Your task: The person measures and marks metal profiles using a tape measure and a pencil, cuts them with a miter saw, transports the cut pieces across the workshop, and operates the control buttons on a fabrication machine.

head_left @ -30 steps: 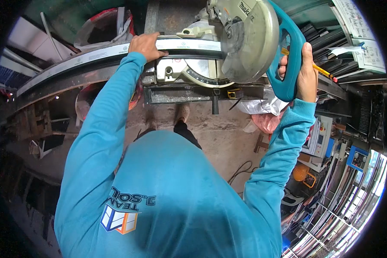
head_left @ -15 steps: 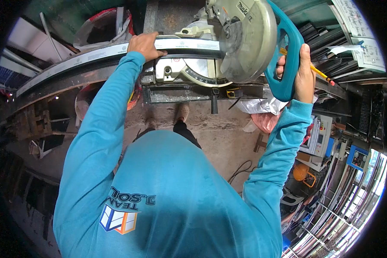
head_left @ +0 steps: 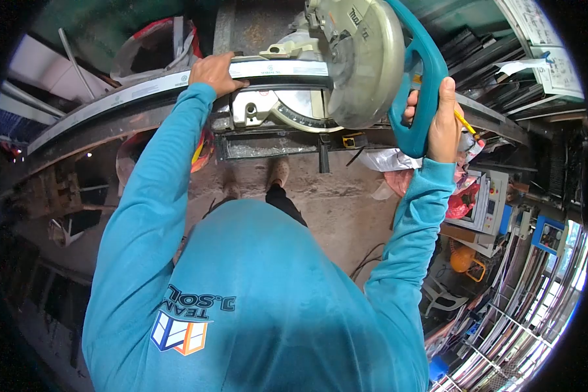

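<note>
My left hand point(head_left: 213, 73) is closed over a long dark profile covered with white printed film point(head_left: 144, 87), holding it on the bed of a miter saw point(head_left: 255, 108). The profile runs leftward along the bench, and its other end passes behind the saw's blade guard point(head_left: 366, 72). My right hand point(head_left: 443, 124) is wrapped around the saw's teal handle point(head_left: 431, 78). A yellow pencil point(head_left: 464, 122) sticks out beside that hand; how it is held is hidden. The blade and its contact with the profile are hidden by the cloudy guard.
A tape measure point(head_left: 354, 140) lies at the saw stand's front edge, near a dark lever point(head_left: 324, 155). Dark profiles point(head_left: 483, 75) are stacked at the right rear. A plastic bag point(head_left: 153, 49) stands at the left rear. A white chair point(head_left: 443, 297) is at the lower right.
The saw handle and my right hand have shifted left and slightly down in view. My left hand keeps its place on the profile. More of the bench right of the saw shows.
</note>
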Action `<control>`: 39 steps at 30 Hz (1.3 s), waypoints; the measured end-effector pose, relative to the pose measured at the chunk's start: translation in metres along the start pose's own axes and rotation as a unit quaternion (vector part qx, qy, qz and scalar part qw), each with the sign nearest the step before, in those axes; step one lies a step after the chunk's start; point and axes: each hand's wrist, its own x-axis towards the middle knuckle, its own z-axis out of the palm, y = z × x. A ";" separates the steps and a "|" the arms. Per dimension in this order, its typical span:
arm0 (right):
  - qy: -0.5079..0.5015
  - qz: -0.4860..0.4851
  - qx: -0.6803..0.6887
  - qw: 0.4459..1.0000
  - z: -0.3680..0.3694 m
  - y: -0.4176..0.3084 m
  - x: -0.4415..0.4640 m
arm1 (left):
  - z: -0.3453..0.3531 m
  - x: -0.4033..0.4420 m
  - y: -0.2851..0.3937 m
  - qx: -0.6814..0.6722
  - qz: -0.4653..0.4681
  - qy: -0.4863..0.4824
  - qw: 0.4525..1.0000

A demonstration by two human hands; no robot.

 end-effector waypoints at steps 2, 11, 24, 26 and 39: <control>-0.002 -0.011 -0.022 1.000 -0.002 0.011 -0.004 | 0.002 0.001 0.000 -0.001 0.002 0.001 1.000; 0.015 -0.052 0.041 0.998 0.004 0.058 -0.021 | -0.002 0.002 0.004 0.005 0.016 0.013 1.000; 0.006 -0.085 0.052 0.995 0.004 0.079 -0.025 | -0.020 -0.003 0.020 0.008 -0.015 -0.043 0.999; 0.008 -0.088 0.056 0.994 0.006 0.086 -0.028 | -0.015 -0.003 0.018 0.013 -0.015 -0.033 0.999; -0.021 -0.052 0.072 0.996 -0.003 0.029 -0.004 | -0.014 -0.003 0.016 0.019 0.001 -0.028 0.999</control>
